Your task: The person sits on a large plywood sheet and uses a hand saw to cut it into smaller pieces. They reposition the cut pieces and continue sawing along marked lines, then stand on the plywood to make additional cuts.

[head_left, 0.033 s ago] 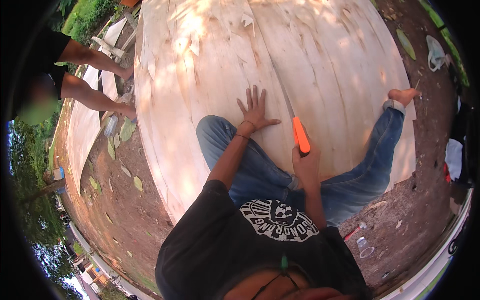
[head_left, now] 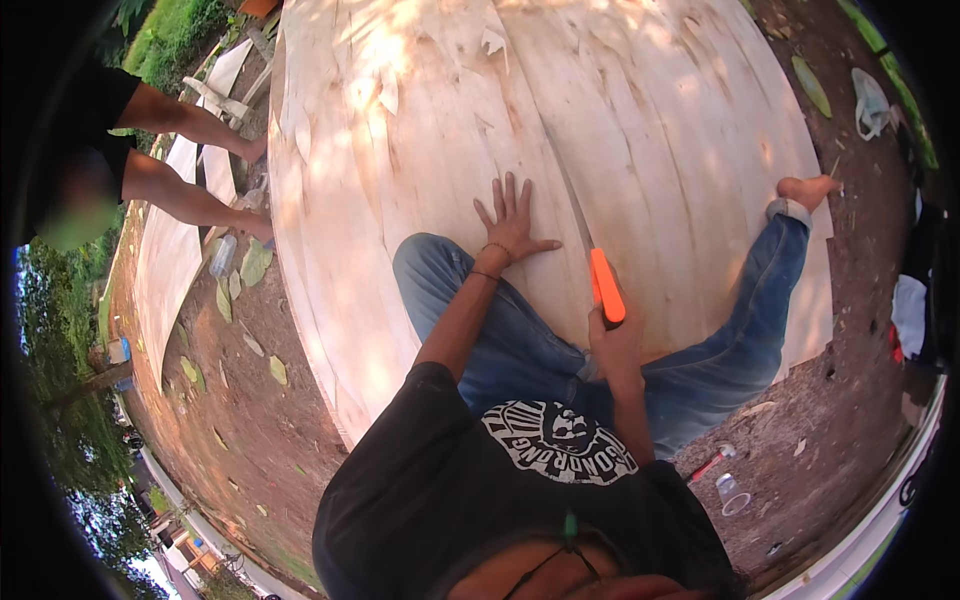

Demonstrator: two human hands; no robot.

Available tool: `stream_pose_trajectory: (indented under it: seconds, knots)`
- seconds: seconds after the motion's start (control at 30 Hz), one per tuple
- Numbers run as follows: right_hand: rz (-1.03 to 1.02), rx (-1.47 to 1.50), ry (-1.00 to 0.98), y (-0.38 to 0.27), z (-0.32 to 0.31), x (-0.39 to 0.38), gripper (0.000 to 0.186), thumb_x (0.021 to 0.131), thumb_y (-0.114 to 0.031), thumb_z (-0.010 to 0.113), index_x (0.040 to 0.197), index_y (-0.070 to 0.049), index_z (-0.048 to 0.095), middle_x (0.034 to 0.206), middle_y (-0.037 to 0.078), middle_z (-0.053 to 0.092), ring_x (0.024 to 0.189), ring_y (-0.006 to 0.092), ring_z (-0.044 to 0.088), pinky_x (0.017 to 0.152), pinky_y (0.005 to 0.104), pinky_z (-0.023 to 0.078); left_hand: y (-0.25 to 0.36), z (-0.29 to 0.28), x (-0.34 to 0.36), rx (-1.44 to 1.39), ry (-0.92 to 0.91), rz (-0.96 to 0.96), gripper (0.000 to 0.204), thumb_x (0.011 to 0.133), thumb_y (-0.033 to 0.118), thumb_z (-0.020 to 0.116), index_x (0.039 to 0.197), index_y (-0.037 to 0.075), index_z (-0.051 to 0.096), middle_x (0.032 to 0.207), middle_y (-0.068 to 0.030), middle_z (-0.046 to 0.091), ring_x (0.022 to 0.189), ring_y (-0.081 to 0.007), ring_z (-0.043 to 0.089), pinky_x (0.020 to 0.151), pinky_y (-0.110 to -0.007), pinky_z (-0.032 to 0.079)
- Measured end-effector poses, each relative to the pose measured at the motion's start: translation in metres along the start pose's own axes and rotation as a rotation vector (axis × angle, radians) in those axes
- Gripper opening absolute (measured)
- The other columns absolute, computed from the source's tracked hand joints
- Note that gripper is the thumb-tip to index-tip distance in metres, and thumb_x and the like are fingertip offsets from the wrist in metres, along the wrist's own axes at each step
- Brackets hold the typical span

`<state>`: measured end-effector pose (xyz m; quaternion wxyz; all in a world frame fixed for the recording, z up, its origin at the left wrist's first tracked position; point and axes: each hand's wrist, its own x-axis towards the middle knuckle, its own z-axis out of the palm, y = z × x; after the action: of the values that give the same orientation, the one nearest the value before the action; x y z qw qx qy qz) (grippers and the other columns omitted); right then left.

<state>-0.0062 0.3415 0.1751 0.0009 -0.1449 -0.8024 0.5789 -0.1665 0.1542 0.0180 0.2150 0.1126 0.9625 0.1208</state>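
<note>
One broad stack of pale veneer sheets (head_left: 620, 130) filled most of the view and serves here as the landmark. The person sat on its near edge in blue jeans, legs spread across the wood, a bare foot (head_left: 805, 188) reaching toward its right side. Off the stack's left edge lay bare dirt scattered with leaves, a narrower strip of veneer (head_left: 165, 260), and a co-worker's two forearms (head_left: 190, 160) stretched toward that edge. Near the middle of the stack, the left hand (head_left: 513, 225) lay flat on the wood, fingers spread apart, clasping nothing. Just to the right of it, closer to the stack's near edge, the right hand (head_left: 615, 345) was closed tight around the orange-handled knife (head_left: 606, 286), whose orange handle stood up from the fist and whose thin blade ran on along a seam in the top sheet.
</note>
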Motion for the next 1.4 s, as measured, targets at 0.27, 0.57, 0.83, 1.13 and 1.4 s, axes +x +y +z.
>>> stream_pose_trajectory:
  seconds: [0.27, 0.57, 0.83, 1.13, 1.4]
  knots:
    - [0.020, -0.032, -0.039, 0.004, 0.016, 0.045, 0.072, 0.080, 0.008, 0.053, 0.151, -0.003, 0.051, 0.077, 0.017, 0.061, 0.056, 0.0149, 0.048, 0.059, 0.0306, 0.047, 0.004, -0.005, 0.012, -0.042, 0.055, 0.031, 0.147, 0.061, 0.082, 0.077, 0.166, 0.009, 0.005, 0.172, -0.0234, -0.011, 0.156, -0.0450, -0.020, 0.109, -0.079, -0.015]
    - [-0.094, 0.005, 0.025, 0.002, -0.004, -0.021, 0.074, 0.080, 0.006, 0.056, 0.152, -0.007, 0.050, 0.067, 0.021, 0.053, 0.055, 0.0219, 0.053, 0.060, 0.0351, 0.047, -0.001, -0.004, 0.013, -0.013, 0.041, 0.002, 0.149, 0.059, 0.081, 0.079, 0.166, 0.008, 0.005, 0.172, -0.0223, -0.012, 0.155, -0.0454, -0.021, 0.109, -0.080, -0.012]
    - [0.022, -0.006, -0.011, -0.004, 0.008, 0.030, 0.074, 0.080, 0.005, 0.058, 0.152, -0.009, 0.051, 0.070, 0.023, 0.057, 0.055, 0.0277, 0.058, 0.062, 0.0359, 0.049, -0.003, -0.003, 0.012, -0.044, 0.074, 0.053, 0.147, 0.061, 0.081, 0.079, 0.166, 0.009, 0.006, 0.171, -0.0238, -0.012, 0.155, -0.0459, -0.020, 0.109, -0.080, -0.013]
    - [-0.028, -0.073, -0.186, -0.012, -0.011, -0.029, 0.077, 0.078, 0.005, 0.063, 0.152, -0.004, 0.048, 0.096, 0.022, 0.073, 0.074, 0.0382, 0.069, 0.070, 0.0419, 0.054, 0.002, -0.007, 0.009, 0.023, -0.020, 0.021, 0.145, 0.064, 0.078, 0.079, 0.166, 0.011, 0.001, 0.171, -0.0214, -0.017, 0.155, -0.0440, -0.023, 0.108, -0.081, -0.011]
    - [-0.226, -0.055, 0.093, -0.011, 0.001, -0.057, 0.076, 0.079, 0.006, 0.064, 0.152, 0.001, 0.046, 0.111, 0.027, 0.071, 0.080, 0.0424, 0.070, 0.074, 0.0427, 0.055, 0.005, -0.011, 0.012, 0.007, 0.018, 0.037, 0.141, 0.067, 0.073, 0.081, 0.167, 0.012, 0.002, 0.172, -0.0209, -0.015, 0.157, -0.0437, -0.019, 0.112, -0.079, -0.009]
